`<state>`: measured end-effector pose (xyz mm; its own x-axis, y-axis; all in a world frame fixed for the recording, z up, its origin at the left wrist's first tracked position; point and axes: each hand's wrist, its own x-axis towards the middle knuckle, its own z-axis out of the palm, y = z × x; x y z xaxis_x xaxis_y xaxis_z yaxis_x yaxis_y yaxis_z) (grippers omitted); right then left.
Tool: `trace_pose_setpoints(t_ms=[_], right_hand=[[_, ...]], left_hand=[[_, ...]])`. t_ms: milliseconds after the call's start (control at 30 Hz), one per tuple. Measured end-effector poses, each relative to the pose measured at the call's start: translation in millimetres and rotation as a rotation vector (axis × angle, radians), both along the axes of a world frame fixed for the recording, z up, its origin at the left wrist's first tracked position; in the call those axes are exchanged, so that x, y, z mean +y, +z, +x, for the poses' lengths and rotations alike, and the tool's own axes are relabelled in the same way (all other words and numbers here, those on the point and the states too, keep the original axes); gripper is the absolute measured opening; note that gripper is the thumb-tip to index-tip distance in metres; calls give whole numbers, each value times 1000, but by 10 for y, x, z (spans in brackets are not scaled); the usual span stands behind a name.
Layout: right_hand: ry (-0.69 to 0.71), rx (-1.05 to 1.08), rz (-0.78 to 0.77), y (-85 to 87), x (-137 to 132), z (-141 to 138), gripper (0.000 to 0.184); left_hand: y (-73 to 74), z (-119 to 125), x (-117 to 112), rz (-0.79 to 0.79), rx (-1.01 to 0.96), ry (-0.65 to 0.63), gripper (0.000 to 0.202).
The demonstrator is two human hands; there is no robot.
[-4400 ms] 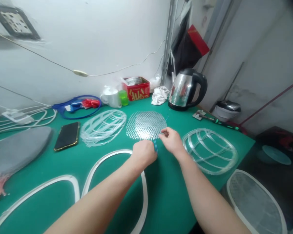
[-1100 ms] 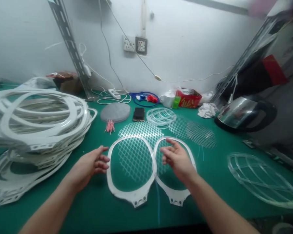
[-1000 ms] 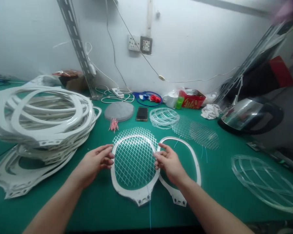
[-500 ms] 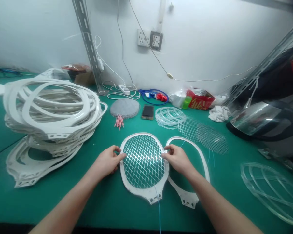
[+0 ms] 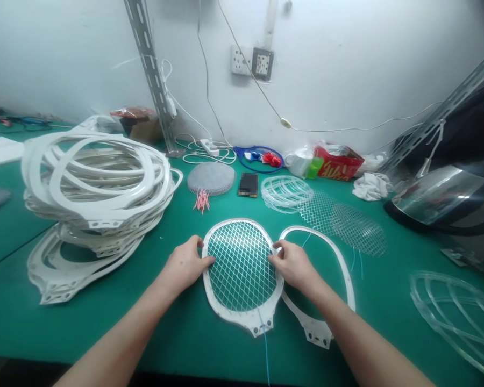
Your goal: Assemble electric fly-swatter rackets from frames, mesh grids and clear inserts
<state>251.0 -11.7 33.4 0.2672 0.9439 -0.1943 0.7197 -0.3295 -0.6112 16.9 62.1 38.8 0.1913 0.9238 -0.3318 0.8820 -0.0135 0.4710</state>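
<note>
left hand (image 5: 185,262) and right hand (image 5: 293,263) press, fingers spread, on opposite rims of the white frame (image 5: 244,321) around its mesh (image 5: 242,269).

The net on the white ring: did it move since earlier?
Yes. The net slid toward the person, away from the black phone, and now lies inside the white ring instead of poking out past its top.
</note>
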Motion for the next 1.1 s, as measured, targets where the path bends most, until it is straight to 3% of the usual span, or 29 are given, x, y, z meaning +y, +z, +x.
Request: trace_pose_setpoints(t_ms=[133,300,400,533,667,733,833,933,1100], right_hand=[[32,-85,-26,41,34,-80,32],[68,-89,-26,-26,136,-264,32],[92,-145,-22,-96,209,-332,26],[155,-244,-92,-54,266,-342,22],[178,-364,-117,29,259,-316,31],[208,-428,-41,17,244,-289,35],[445,-500,155,-58,221,-228,19],[628,-504,242,-122,188,-155,20],[647,-503,296,-134,105,-115,27]], left_hand=[[-3,-12,45,6,22,-3,43],[-46,-171,290,173,175,-20,36],[-70,-211,364,288,211,-140,30],[-68,-151,264,411,245,-409,33],[-68,-132,81,399,289,-424,39],[-89,-143,26,331,242,-428,61],[-143,-139,30,277,197,-464,84],[-196,-110,93,300,184,-510,86],[-287,-125,169,422,199,-481,72]])
